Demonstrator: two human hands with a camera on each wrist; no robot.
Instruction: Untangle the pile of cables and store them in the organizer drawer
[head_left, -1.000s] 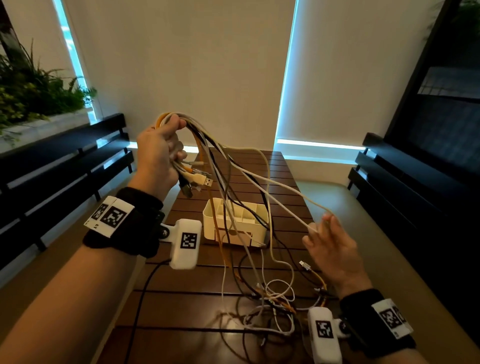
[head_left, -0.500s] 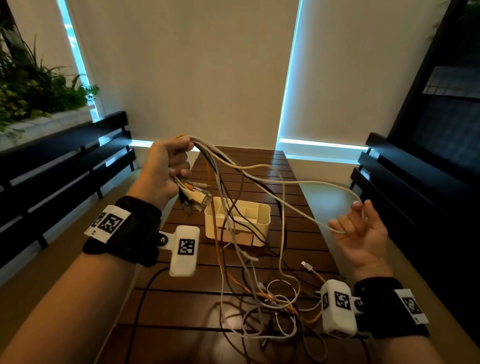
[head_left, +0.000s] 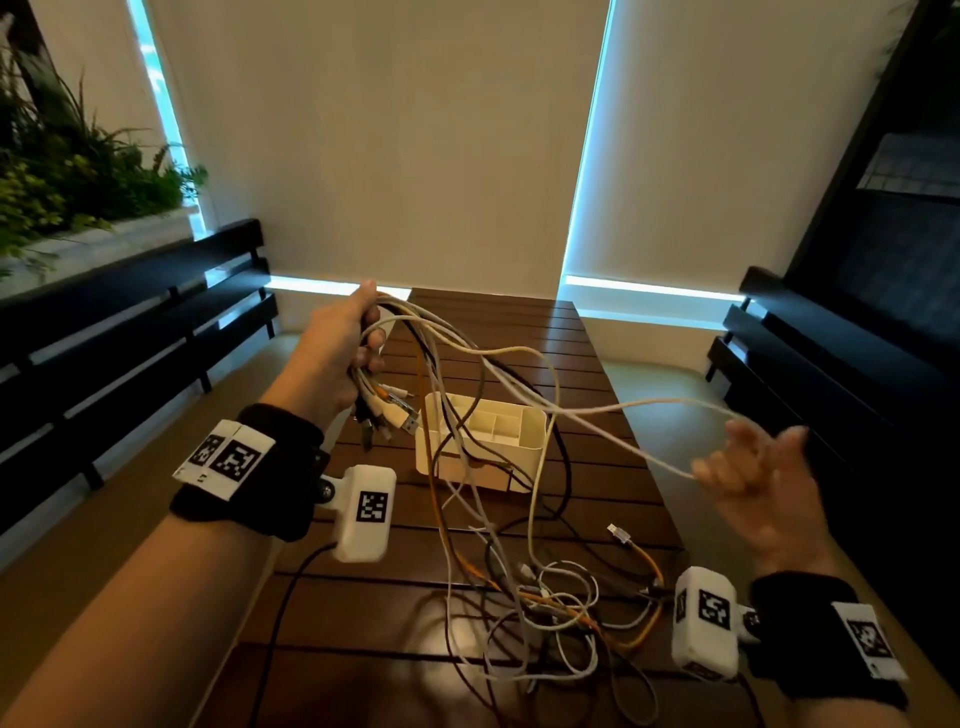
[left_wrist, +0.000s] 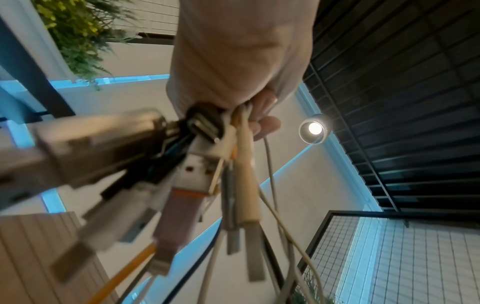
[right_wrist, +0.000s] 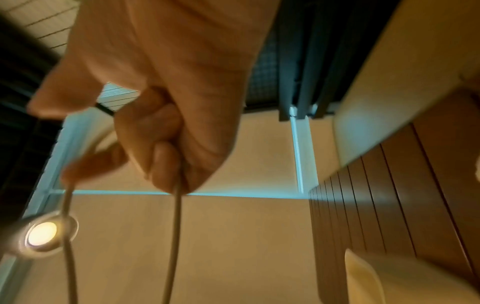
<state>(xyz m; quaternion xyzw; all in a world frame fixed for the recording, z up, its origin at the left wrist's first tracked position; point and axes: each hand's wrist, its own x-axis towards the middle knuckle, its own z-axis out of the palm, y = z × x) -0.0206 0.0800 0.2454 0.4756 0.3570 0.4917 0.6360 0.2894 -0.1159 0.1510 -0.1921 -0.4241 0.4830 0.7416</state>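
At nine o'clock of the scene, the left hand (head_left: 337, 353) was raised above the table (head_left: 613, 395), its grip closed round a thick bundle of cables (head_left: 410, 332) just behind their plugs. The USB plugs (head_left: 397, 413) hung below the fist, near the wrist camera. Over the past second this hand had sunk lower than it was, toward the table.

At the centre, the white organizer drawer (head_left: 524, 421) stood on the table with open compartments. Several cables draped across it, but none was stored in it. Toward six o'clock, the loose ends lay in a tangled pile (head_left: 561, 613) of white, black and orange strands.

At three o'clock, the right hand (head_left: 753, 478) had swung outward and turned palm up. Its curled fingers (right_wrist: 166, 164) held one loop of white cable (head_left: 660, 402), drawn sideways clear of the bundle. Earlier, this hand had been lower and closer to the pile.

That suggested one cable was being separated, with untangling at an early stage.
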